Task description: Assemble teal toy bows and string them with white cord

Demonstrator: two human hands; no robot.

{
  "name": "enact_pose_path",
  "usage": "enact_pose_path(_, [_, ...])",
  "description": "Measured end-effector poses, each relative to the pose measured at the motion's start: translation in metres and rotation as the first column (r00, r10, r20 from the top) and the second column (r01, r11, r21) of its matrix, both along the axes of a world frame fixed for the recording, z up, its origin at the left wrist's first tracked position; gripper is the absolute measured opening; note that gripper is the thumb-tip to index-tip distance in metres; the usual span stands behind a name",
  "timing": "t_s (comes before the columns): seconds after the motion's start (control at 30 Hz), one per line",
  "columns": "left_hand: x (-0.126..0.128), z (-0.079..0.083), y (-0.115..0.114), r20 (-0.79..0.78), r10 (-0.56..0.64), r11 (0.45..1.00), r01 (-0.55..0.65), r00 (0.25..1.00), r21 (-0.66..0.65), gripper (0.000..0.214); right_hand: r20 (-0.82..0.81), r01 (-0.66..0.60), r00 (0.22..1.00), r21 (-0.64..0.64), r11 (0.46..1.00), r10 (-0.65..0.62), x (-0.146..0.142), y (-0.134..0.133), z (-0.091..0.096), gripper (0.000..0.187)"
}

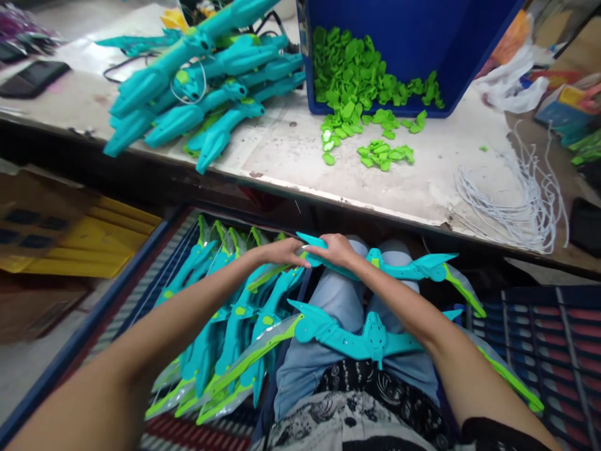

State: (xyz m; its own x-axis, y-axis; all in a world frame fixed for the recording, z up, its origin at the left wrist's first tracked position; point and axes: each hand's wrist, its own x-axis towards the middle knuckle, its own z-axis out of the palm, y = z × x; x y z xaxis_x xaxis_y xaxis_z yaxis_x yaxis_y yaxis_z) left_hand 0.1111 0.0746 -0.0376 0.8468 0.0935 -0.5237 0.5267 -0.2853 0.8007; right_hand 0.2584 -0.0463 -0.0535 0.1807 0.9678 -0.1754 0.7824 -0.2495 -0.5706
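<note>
A turquoise toy bow with lime-green limb tips lies across my knees. At its left end my left hand has its fingers closed around the pale limb tip. My right hand grips the turquoise part just beside it, and the two hands nearly touch. Closer to my body, a second toy bow rests across my lap, partly covered by my right forearm. To the left, several finished-looking toy bows lie side by side in a blue crate.
On the workbench sit a pile of turquoise bow parts, a tipped blue bin spilling small green pieces, and a bundle of white cords. A dark phone lies far left. Another slatted crate stands at right.
</note>
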Motion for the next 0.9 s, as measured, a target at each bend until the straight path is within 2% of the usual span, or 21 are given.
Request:
enact_pose_path(0.1, [-0.01,-0.014,-0.003,-0.028,0.113,0.994,-0.113,0.993,0.001,0.056,0.116,-0.051,0.992,0.093,0.994,0.04,-0.004,0.0,-0.005,0.036])
enact_pose_path(0.2, [-0.02,-0.016,-0.003,-0.043,0.133,0.988,-0.136,0.99,-0.074,0.054,0.264,-0.147,0.961,0.263,0.954,0.075,0.01,-0.008,0.008,0.031])
enact_pose_path(0.23, [-0.021,-0.014,-0.001,-0.058,0.125,0.988,-0.13,0.99,-0.089,0.054,0.306,-0.137,0.951,0.318,0.938,0.035,0.021,-0.01,0.017,0.032])
enact_pose_path(0.3, [-0.021,-0.009,0.001,-0.077,0.104,0.993,-0.108,0.992,-0.05,0.054,0.362,-0.01,0.919,0.414,0.91,-0.155,0.051,-0.006,0.038,0.035])
enact_pose_path(0.37, [-0.019,-0.004,0.001,-0.063,0.138,0.982,-0.128,0.988,0.141,0.05,0.39,0.162,0.85,0.445,0.881,-0.353,0.086,0.009,0.059,0.033])
enact_pose_path(0.4, [-0.018,0.0,-0.003,-0.027,0.195,0.94,-0.179,0.98,0.292,0.046,0.403,0.224,0.82,0.426,0.877,-0.406,0.103,0.019,0.067,0.031])
enact_pose_path(0.43, [-0.018,0.004,-0.01,0.04,0.269,0.856,-0.257,0.962,0.448,0.042,0.417,0.277,0.796,0.394,0.876,-0.44,0.117,0.03,0.073,0.03])
enact_pose_path(0.47, [-0.018,0.007,-0.02,0.135,0.333,0.743,-0.347,0.933,0.572,0.038,0.43,0.315,0.78,0.358,0.879,-0.454,0.128,0.041,0.077,0.03])
enact_pose_path(0.5, [-0.019,0.011,-0.035,0.239,0.363,0.64,-0.427,0.901,0.639,0.036,0.442,0.339,0.772,0.323,0.883,-0.458,0.135,0.051,0.078,0.03])
enact_pose_path(0.53, [-0.02,0.015,-0.054,0.327,0.351,0.59,-0.478,0.877,0.65,0.034,0.451,0.354,0.767,0.298,0.887,-0.457,0.14,0.059,0.079,0.03])
enact_pose_path(0.57, [-0.022,0.018,-0.077,0.381,0.303,0.615,-0.485,0.874,0.622,0.033,0.456,0.359,0.765,0.286,0.889,-0.455,0.142,0.065,0.079,0.029])
enact_pose_path(0.6, [-0.022,0.02,-0.101,0.395,0.223,0.699,-0.428,0.891,0.573,0.032,0.456,0.357,0.765,0.286,0.889,-0.455,0.141,0.068,0.078,0.029])
enact_pose_path(0.63, [-0.023,0.02,-0.127,0.373,0.121,0.799,-0.313,0.92,0.514,0.029,0.447,0.356,0.77,0.293,0.888,-0.456,0.14,0.068,0.079,0.028])
enact_pose_path(0.67, [-0.022,0.02,-0.152,0.331,0.02,0.865,-0.182,0.944,0.467,0.028,0.425,0.358,0.781,0.296,0.886,-0.458,0.14,0.064,0.08,0.027])
enact_pose_path(0.7, [-0.02,0.019,-0.174,0.27,-0.072,0.896,-0.057,0.96,0.44,0.035,0.389,0.365,0.801,0.286,0.886,-0.455,0.14,0.058,0.083,0.026])
enact_pose_path(0.73, [-0.017,0.016,-0.193,0.195,-0.155,0.901,0.058,0.969,0.429,0.049,0.336,0.373,0.831,0.255,0.892,-0.443,0.141,0.048,0.087,0.025])
enact_pose_path(0.8, [-0.01,0.011,-0.218,0.038,-0.267,0.875,0.226,0.963,0.429,0.075,0.176,0.387,0.896,0.139,0.912,-0.407,0.148,0.021,0.097,0.022])
enact_pose_path(0.9, [0.003,0.005,-0.227,-0.093,-0.316,0.843,0.324,0.944,0.429,0.089,-0.007,0.422,0.906,-0.055,0.905,-0.423,0.164,-0.025,0.112,0.019])
